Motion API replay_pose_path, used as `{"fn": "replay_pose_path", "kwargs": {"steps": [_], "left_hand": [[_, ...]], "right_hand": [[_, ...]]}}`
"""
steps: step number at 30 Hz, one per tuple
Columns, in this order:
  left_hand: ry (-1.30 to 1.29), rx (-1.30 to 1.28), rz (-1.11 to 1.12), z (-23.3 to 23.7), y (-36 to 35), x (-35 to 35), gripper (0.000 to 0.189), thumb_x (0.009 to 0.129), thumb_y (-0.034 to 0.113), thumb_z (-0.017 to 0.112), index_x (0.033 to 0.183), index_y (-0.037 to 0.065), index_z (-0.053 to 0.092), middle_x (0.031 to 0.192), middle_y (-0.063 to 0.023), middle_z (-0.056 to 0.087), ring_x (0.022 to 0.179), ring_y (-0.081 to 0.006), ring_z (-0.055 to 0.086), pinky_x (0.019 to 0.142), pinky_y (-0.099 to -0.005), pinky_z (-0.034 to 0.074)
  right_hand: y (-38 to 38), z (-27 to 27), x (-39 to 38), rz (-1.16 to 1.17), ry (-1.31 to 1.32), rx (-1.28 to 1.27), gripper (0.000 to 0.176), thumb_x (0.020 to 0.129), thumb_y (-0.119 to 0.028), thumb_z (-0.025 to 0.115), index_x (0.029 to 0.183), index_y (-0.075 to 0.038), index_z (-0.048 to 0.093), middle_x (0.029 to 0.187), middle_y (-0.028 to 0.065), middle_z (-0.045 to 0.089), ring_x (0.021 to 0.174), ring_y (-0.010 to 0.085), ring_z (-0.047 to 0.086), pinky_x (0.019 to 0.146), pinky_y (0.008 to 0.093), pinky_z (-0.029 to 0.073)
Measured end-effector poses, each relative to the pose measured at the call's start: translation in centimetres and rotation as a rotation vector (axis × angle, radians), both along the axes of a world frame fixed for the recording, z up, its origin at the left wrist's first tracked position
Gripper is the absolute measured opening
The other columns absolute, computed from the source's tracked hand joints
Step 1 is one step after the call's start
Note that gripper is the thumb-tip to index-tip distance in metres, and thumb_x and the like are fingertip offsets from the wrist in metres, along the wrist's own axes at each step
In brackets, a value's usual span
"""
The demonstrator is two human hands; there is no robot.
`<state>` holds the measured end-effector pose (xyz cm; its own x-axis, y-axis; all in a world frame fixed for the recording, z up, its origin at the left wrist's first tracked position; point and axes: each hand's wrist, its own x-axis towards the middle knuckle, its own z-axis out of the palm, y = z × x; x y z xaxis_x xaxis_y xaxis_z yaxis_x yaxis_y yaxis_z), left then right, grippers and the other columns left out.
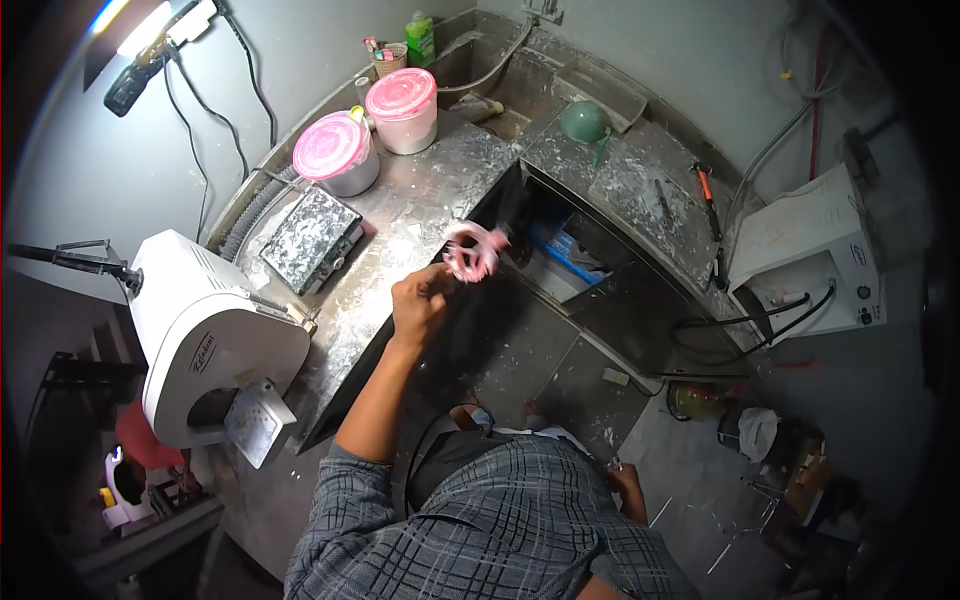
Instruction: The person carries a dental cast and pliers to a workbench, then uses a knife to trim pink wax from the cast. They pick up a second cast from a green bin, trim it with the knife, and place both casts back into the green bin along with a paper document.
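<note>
My left hand (pixel 420 305) is raised in front of the metal counter's edge. Its fingers are closed on a pink and white ring-shaped piece (pixel 472 252), smeared by motion, with openings through its middle. What exactly it is does not show. Low at my right side hangs my right hand (pixel 628 490), small and partly hidden beside the checked shirt. Something small and pale shows at its fingertips, too small to name.
Two pink-lidded tubs (pixel 332 147) and a dusty dark box (pixel 312 240) stand on the counter (pixel 440 185). A white machine (pixel 225 340) is at left, a white cabinet unit (pixel 810 270) at right. A green bowl (pixel 584 121) sits by the sink. Below, an under-counter compartment holds a blue-edged bin (pixel 565 255).
</note>
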<state>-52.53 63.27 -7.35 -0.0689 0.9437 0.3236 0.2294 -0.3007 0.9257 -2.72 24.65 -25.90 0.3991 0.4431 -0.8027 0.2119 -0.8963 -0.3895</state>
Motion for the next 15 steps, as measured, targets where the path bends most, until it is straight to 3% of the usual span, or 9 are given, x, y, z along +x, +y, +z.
{"fn": "replay_pose_path", "kwargs": {"steps": [1, 2, 4, 8, 10, 11, 12, 15], "left_hand": [[-0.053, -0.004, 0.016, 0.1, 0.0, 0.0, 0.043, 0.067, -0.01, 0.046, 0.103, -0.005, 0.07, 0.081, -0.0113, 0.072, 0.075, -0.0176, 0.071, 0.074, -0.0289, 0.057], [-0.107, -0.01, 0.036, 0.2, -0.1, -0.1, 0.043, 0.066, -0.01, 0.046, 0.102, -0.005, 0.07, 0.081, -0.0118, 0.073, 0.075, -0.0184, 0.071, 0.074, -0.0289, 0.057], [-0.098, 0.018, 0.038, -1.0, -0.2, 0.1, 0.044, 0.067, -0.012, 0.045, 0.102, -0.006, 0.07, 0.081, -0.0098, 0.071, 0.074, -0.0159, 0.069, 0.071, -0.0278, 0.056], [-0.075, -0.061, 0.097, 0.2, -0.8, -1.2, 0.042, 0.069, -0.014, 0.044, 0.101, -0.007, 0.071, 0.082, -0.0063, 0.07, 0.073, -0.0121, 0.065, 0.066, -0.0253, 0.053], [-0.014, 0.013, 0.07, 1.1, -1.6, -1.8, 0.039, 0.07, -0.013, 0.045, 0.099, -0.007, 0.071, 0.08, -0.0055, 0.07, 0.07, -0.0105, 0.064, 0.064, -0.0241, 0.052], [0.026, -0.022, 0.123, 2.2, -2.1, -2.2, 0.04, 0.069, -0.01, 0.046, 0.098, -0.004, 0.072, 0.08, -0.009, 0.072, 0.07, -0.0145, 0.068, 0.067, -0.0265, 0.054], [0.068, -0.058, 0.175, 2.6, -2.5, -2.7, 0.04, 0.068, -0.007, 0.047, 0.098, -0.002, 0.072, 0.079, -0.0125, 0.073, 0.07, -0.0185, 0.071, 0.07, -0.0289, 0.056], [0.088, -0.011, 0.249, 2.1, -3.1, -3.4, 0.037, 0.068, -0.006, 0.048, 0.094, -0.002, 0.073, 0.076, -0.0119, 0.073, 0.07, -0.0188, 0.071, 0.069, -0.0285, 0.056]], "right_hand": [[1.4, 0.0, 0.0, -0.052, 0.072, 0.083, 0.032, 0.08, -0.027, 0.08, 0.066, -0.004, 0.063, 0.056, 0.0085, 0.06, 0.045, 0.0206, 0.059, 0.041, 0.0375, 0.044], [2.5, 0.3, -0.1, -0.049, 0.073, 0.084, 0.032, 0.08, -0.027, 0.08, 0.066, -0.004, 0.063, 0.056, 0.0085, 0.06, 0.045, 0.0206, 0.059, 0.041, 0.0375, 0.044], [4.1, 0.3, -0.5, -0.002, -0.04, -0.074, 0.024, 0.081, -0.019, 0.077, 0.08, 0.002, 0.065, 0.063, 0.009, 0.062, 0.047, 0.0199, 0.06, 0.042, 0.0342, 0.045], [4.2, 0.0, -1.3, 0.083, -0.105, -0.104, 0.031, 0.081, -0.024, 0.079, 0.067, -0.001, 0.065, 0.058, 0.0096, 0.062, 0.045, 0.021, 0.06, 0.04, 0.0361, 0.043], [4.1, 1.1, -2.2, 0.189, -0.132, -0.252, 0.036, 0.08, -0.024, 0.077, 0.089, 0.009, 0.069, 0.079, 0.0126, 0.07, 0.064, 0.0243, 0.066, 0.053, 0.0405, 0.049], [-0.4, -8.6, 2.0, 0.158, -0.047, -0.243, 0.03, 0.083, -0.025, 0.076, 0.07, 0.002, 0.068, 0.061, 0.0119, 0.065, 0.047, 0.024, 0.063, 0.043, 0.0382, 0.049], [-2.0, -8.7, 2.9, 0.203, -0.068, -0.273, 0.03, 0.083, -0.025, 0.075, 0.071, 0.002, 0.068, 0.062, 0.0121, 0.065, 0.047, 0.0241, 0.063, 0.043, 0.0383, 0.049], [-2.9, -7.6, 3.3, 0.234, -0.067, -0.301, 0.029, 0.083, -0.024, 0.075, 0.071, 0.002, 0.067, 0.063, 0.0125, 0.065, 0.048, 0.0243, 0.063, 0.043, 0.0385, 0.049]]}}
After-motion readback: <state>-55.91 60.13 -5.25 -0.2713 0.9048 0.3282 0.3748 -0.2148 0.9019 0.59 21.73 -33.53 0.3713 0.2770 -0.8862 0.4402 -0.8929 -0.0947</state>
